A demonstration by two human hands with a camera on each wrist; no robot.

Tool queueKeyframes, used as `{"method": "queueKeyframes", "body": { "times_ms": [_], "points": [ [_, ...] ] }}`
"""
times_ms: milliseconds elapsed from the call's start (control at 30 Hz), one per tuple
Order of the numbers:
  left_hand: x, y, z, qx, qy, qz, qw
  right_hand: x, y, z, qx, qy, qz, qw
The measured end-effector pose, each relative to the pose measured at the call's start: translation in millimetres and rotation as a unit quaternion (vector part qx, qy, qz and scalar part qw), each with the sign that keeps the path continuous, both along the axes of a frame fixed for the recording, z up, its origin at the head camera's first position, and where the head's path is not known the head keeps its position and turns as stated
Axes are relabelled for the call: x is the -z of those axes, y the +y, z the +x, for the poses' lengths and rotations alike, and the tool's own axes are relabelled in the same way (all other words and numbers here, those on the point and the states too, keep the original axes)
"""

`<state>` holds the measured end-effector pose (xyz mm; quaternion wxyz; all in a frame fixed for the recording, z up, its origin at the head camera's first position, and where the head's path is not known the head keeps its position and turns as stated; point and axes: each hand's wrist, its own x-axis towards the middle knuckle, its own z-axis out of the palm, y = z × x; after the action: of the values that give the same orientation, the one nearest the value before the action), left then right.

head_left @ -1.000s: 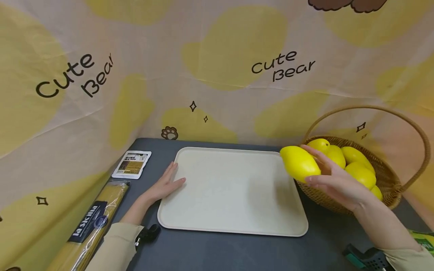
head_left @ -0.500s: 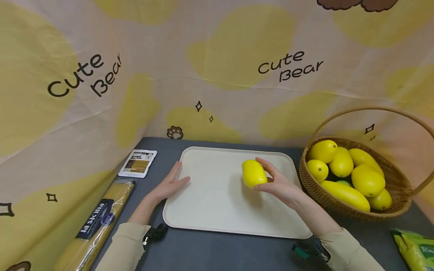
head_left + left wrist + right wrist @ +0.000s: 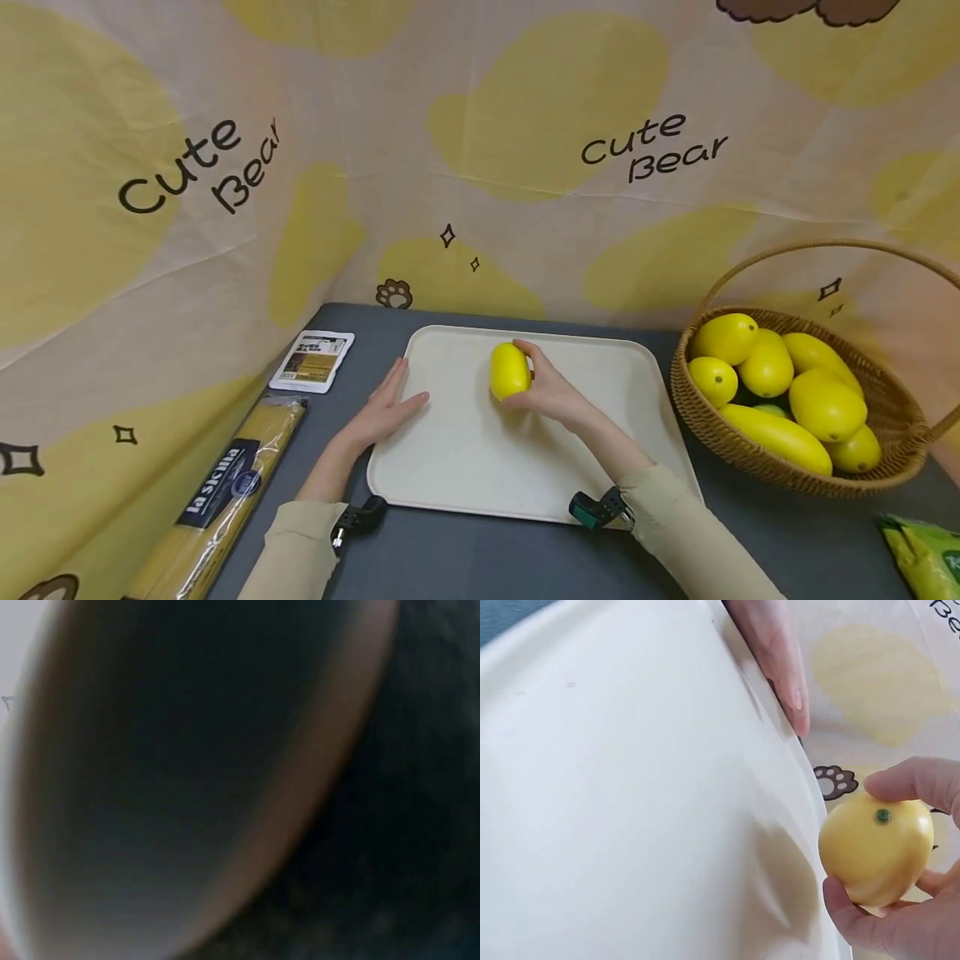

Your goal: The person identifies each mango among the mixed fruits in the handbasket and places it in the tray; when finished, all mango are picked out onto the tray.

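A smooth yellow fruit (image 3: 509,372), rounded and a bit long like a mango, is in my right hand (image 3: 551,392) over the middle of the pale tray (image 3: 465,467). Thumb and fingers grip its sides; in the right wrist view a small green stem spot shows on the fruit (image 3: 876,851), and its shadow falls on the tray. My left hand (image 3: 384,414) rests along the tray's left rim with its fingers extended. The left wrist view is dark and blurred.
A wicker basket (image 3: 693,408) of several yellow fruits stands right of the tray. At the left lie a spaghetti packet (image 3: 225,492) and a small white pouch (image 3: 312,362). A green-yellow bag (image 3: 926,550) lies at the lower right. Printed cloth hangs behind the table.
My right hand has carried the yellow fruit leftward from beside the basket to over the tray's middle. My left hand has stayed at the tray's left rim. The view has shifted slightly.
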<state>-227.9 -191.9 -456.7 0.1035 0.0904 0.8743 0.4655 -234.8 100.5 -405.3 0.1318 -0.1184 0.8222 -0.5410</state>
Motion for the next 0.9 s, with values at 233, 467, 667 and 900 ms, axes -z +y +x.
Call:
{"method": "queueKeyframes", "body": {
  "times_ms": [233, 467, 667, 900],
  "points": [
    [0.5, 3, 1.2, -0.018, 0.008, -0.007, 0.9998, 0.5, -31, -13.3, -0.030, 0.128, 0.102, 0.986],
    [3.0, 6, 3.0, -0.027, 0.012, -0.014, 0.9994, 4.0, -58, -19.3, -0.045, 0.187, 0.205, 0.960],
    [2.7, 6, 3.6, -0.027, 0.011, -0.016, 0.9994, 6.6, -67, -20.7, -0.061, 0.199, 0.244, 0.947],
    [3.4, 6, 3.5, -0.028, 0.018, -0.021, 0.9992, 9.3, -73, -18.7, -0.083, 0.188, 0.234, 0.950]
  ]
}}
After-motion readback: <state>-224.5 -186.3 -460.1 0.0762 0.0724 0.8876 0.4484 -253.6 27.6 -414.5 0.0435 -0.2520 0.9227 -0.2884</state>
